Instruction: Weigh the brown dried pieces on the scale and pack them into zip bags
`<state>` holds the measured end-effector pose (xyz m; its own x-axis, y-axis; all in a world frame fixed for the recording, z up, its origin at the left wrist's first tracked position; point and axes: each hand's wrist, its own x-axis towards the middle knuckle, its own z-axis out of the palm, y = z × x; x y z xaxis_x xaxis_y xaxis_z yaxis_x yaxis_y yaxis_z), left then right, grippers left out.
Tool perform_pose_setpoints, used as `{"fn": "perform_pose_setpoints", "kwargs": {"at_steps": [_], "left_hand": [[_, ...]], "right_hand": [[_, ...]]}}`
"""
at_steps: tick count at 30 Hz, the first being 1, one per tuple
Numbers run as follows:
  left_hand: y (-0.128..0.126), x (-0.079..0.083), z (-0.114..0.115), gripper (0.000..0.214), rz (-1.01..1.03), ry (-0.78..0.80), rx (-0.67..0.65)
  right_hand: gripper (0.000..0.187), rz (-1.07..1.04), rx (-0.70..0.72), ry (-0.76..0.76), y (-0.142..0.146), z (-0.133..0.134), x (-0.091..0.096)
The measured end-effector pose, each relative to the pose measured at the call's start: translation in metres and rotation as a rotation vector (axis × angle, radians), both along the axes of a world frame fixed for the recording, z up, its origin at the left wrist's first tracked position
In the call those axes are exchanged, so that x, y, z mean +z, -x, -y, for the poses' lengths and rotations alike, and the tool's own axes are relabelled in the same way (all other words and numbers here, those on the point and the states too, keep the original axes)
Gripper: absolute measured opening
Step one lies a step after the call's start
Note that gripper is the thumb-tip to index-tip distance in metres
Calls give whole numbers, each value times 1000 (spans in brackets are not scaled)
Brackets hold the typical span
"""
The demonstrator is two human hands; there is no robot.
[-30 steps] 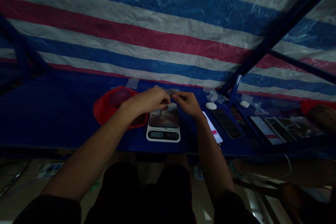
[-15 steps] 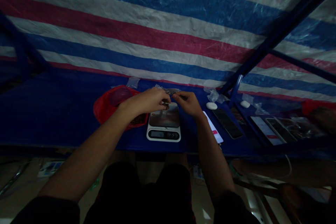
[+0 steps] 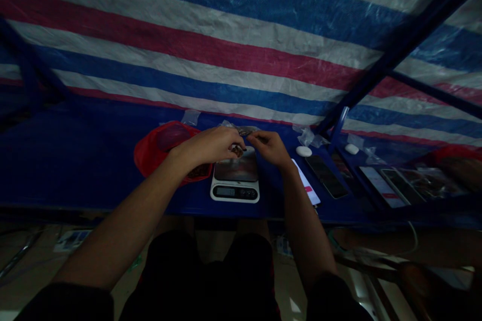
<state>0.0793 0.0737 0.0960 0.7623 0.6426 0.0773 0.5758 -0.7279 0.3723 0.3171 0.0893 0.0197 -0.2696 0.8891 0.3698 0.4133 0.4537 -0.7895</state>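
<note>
A small white digital scale (image 3: 235, 180) with a steel platform stands on the blue table (image 3: 86, 170) in front of me. My left hand (image 3: 211, 144) hovers over the scale's back edge, fingers pinched on small brown pieces. My right hand (image 3: 269, 146) is closed on a clear plastic bag (image 3: 241, 130) held just behind the scale. The two hands almost touch. A red bag (image 3: 158, 150) with brown pieces inside lies left of the scale, partly hidden by my left forearm.
Right of the scale lie a white phone (image 3: 307, 185), a dark phone (image 3: 326, 175), small white discs (image 3: 303, 151) and more clear bags. Further right are more phones (image 3: 380, 186) behind a blue frame post (image 3: 337, 128). A striped tarp (image 3: 241, 45) hangs behind the table.
Both hands stay over the scale with only slight shifts. The view has tilted a little.
</note>
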Motion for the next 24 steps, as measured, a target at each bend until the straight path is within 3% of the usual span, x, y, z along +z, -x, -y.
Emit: {"fn": "perform_pose_setpoints", "kwargs": {"at_steps": [6,11,18,24], "left_hand": [[0,-3,-1,25,-2,-6,4],[1,-3,0,27,12,1,8],[5,-5,1,30,53,-16,31],[31,-11,0,9,27,16,157]], "right_hand": [[17,228,39,1,-6,-7,-11],[14,267,48,-4,-8,-8,-14],[18,48,71,4,-4,2,3],[23,-32,140,84,2,8,8]]}}
